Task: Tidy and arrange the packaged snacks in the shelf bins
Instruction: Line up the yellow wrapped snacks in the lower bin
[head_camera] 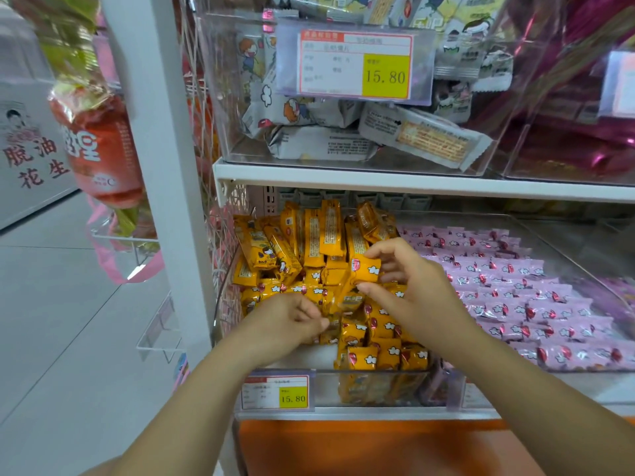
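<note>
Two hands are reaching into the orange-packet bin (323, 389) at the left end of the lower shelf (378, 412).
Right hand (409, 290) is pinching one orange packet (365, 269) between thumb and fingers; left hand (288, 319) is curling fingers around another packet (330, 304); the bin's price tag (276, 393) is showing 15.80.

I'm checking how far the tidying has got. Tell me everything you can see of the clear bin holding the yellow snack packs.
The clear bin is a transparent plastic box on the lower shelf, beside a bin of pink packs. A price tag reading 15.80 stands at its front left. Yellow packs lie in it: upright at the back, jumbled in the middle; its front-left floor looks bare. The left hand and right hand reach in, each pinching a yellow pack.
</note>
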Action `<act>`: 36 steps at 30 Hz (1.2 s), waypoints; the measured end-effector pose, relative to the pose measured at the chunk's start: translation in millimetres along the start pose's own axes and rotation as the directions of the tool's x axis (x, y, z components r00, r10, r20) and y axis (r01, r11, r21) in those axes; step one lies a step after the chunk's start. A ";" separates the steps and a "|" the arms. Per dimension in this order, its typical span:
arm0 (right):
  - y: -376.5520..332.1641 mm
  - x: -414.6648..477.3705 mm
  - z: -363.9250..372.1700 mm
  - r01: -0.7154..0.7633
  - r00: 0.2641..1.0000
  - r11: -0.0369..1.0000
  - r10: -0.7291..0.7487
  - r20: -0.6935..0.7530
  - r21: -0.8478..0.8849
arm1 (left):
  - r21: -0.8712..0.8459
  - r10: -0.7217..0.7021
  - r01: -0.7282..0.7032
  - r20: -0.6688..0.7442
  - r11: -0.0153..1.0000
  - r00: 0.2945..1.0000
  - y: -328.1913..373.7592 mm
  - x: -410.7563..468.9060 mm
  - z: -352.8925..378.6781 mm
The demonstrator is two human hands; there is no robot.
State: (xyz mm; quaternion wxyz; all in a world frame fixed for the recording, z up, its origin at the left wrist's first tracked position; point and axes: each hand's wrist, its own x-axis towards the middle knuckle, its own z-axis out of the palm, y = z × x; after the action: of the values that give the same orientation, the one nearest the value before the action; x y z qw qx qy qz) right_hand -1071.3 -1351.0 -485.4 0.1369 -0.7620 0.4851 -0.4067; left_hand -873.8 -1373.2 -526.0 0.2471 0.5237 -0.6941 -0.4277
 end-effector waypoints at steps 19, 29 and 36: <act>15.7 -0.8 9.7 0.263 0.909 0.774 0.000 0.416 -0.576 | 0.073 -0.153 0.134 0.425 0.988 0.892 -1.0 4.6 7.2; 7.4 4.1 6.0 0.270 0.860 0.762 0.083 0.503 -0.588 | 0.139 -0.133 0.084 0.398 0.987 0.908 -4.5 4.8 9.2; -29.7 28.7 20.2 0.129 0.963 0.924 -0.030 0.268 -0.361 | -0.025 0.028 -0.024 0.194 0.999 0.981 10.4 -30.8 -23.4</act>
State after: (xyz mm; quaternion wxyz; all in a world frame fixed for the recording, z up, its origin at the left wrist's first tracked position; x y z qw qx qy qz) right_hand -1031.7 -1364.6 -466.3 0.0339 -0.8394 0.5003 -0.2095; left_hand -850.5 -1351.3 -502.0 0.1895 0.4674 -0.7169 -0.4813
